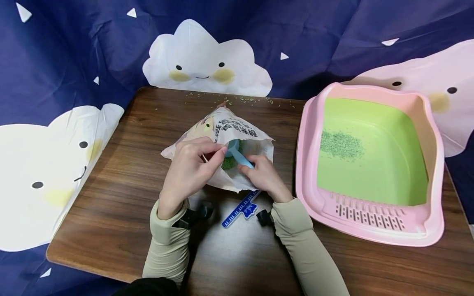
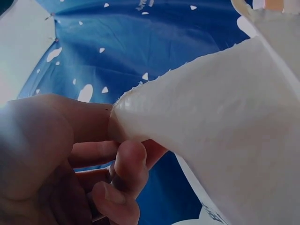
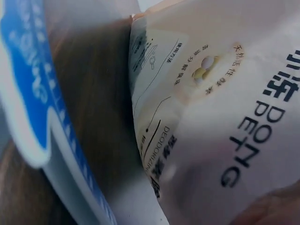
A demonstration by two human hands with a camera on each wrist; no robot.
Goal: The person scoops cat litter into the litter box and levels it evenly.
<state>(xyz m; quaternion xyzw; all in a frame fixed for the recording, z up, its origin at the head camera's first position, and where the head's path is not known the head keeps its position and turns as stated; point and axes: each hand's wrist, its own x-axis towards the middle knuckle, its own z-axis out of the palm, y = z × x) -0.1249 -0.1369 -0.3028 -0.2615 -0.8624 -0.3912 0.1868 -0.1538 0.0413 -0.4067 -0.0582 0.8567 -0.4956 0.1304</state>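
Observation:
A white printed bag (image 1: 237, 125) of green pellets (image 1: 228, 163) lies on the table with its torn mouth facing me. My left hand (image 1: 192, 168) pinches the upper edge of that mouth between thumb and fingers; the left wrist view shows the bag's edge (image 2: 187, 101) in this pinch. With my right hand (image 1: 264, 174) I grip the handle of a light blue scoop (image 1: 240, 158), its head inside the bag by the pellets. The right wrist view shows mostly the bag's printed side (image 3: 201, 108), with the scoop out of sight.
A blue sealing clip (image 1: 241, 209) lies in front of the bag, between my wrists. To the right stands a pink litter box (image 1: 305, 164) with a green inside and a patch of pellets (image 1: 342, 146). Loose pellets (image 1: 248, 99) are scattered along the table's back edge.

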